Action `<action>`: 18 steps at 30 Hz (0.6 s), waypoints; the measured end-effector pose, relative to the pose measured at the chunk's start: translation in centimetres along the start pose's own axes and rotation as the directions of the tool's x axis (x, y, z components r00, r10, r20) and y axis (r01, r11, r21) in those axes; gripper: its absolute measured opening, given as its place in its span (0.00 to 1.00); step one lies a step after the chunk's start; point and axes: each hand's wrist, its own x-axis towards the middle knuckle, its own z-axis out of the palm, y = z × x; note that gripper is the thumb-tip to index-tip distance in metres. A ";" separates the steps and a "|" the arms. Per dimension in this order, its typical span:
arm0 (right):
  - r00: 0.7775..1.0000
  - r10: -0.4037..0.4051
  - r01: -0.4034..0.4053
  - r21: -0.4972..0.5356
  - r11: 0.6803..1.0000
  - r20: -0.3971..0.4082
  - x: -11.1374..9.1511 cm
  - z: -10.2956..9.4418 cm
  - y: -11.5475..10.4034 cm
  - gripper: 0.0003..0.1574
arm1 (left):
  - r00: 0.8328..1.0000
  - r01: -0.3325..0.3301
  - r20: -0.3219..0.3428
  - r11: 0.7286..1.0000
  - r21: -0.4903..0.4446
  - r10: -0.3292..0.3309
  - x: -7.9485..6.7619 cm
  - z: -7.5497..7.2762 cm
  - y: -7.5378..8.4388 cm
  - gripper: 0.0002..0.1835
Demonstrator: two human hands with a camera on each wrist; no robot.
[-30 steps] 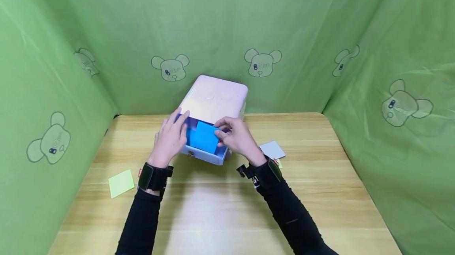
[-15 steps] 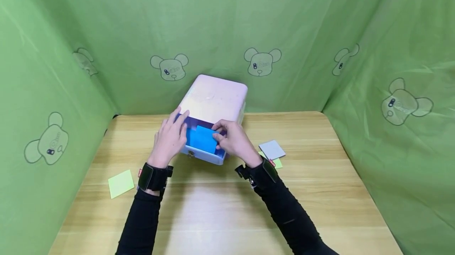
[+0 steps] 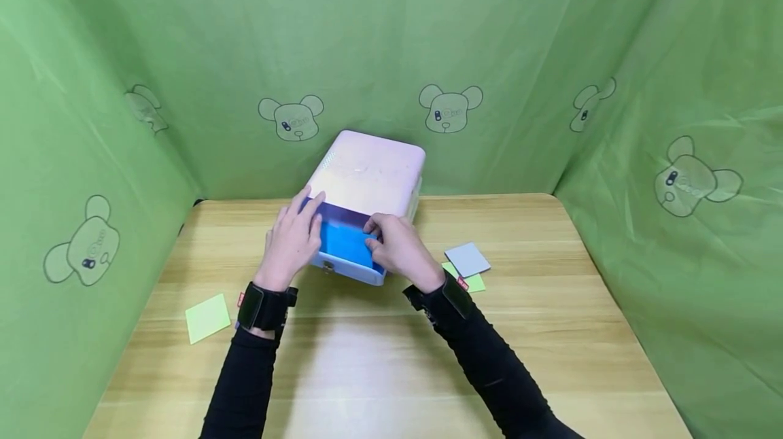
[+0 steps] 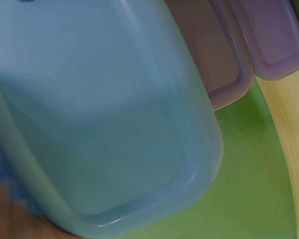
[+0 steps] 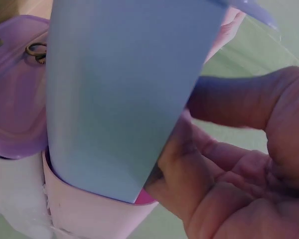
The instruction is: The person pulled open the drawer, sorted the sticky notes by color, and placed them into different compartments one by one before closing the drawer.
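A small pale-pink-topped drawer cabinet (image 3: 367, 170) stands at the back of the table with its top drawer pulled out. Inside the drawer lies a blue paper sheet (image 3: 344, 242), low and nearly flat. At the sheet's right edge my right hand (image 3: 400, 249) pinches it; in the right wrist view, thumb and fingers meet along the edge of the blue sheet (image 5: 124, 99). My left hand (image 3: 287, 245) rests at the drawer's left side, fingers extended toward the cabinet top. The light blue drawer front (image 4: 99, 119) fills the left wrist view.
A yellow-green paper square (image 3: 208, 318) lies on the table at left. On the right, a pale grey square (image 3: 467, 259) overlaps a green one (image 3: 476, 283). Purple drawer fronts (image 5: 20, 94) show in the right wrist view. Green cloth (image 3: 367, 31) walls surround the table.
My right hand has moved down and slightly toward me, lowering the blue sheet from a raised angle to nearly flat in the drawer. My left hand has stayed in place.
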 end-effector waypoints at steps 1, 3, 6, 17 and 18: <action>1.000 0.003 -0.003 -0.010 1.000 0.004 0.0 0.0 0.0 0.08 | 1.000 -0.001 0.000 1.000 -0.001 0.001 0.0 0.0 0.0 0.26; 1.000 0.003 -0.003 -0.047 0.999 0.005 0.1 0.1 0.0 0.08 | 1.000 0.000 0.000 1.000 -0.003 0.000 0.0 0.0 -0.1 0.26; 1.000 0.013 -0.011 -0.084 0.996 0.024 0.3 0.2 -0.1 0.09 | 1.000 0.004 0.001 1.000 -0.005 -0.004 0.0 0.0 -0.1 0.26; 0.993 0.073 -0.053 -0.200 0.978 0.094 0.8 0.4 -0.9 0.09 | 1.000 -0.003 0.001 1.000 -0.016 0.003 0.0 0.2 -0.3 0.26; 0.992 0.073 -0.050 -0.213 0.976 0.101 0.9 0.5 -0.9 0.11 | 1.000 -0.002 0.001 1.000 -0.016 0.002 0.0 0.1 -0.3 0.26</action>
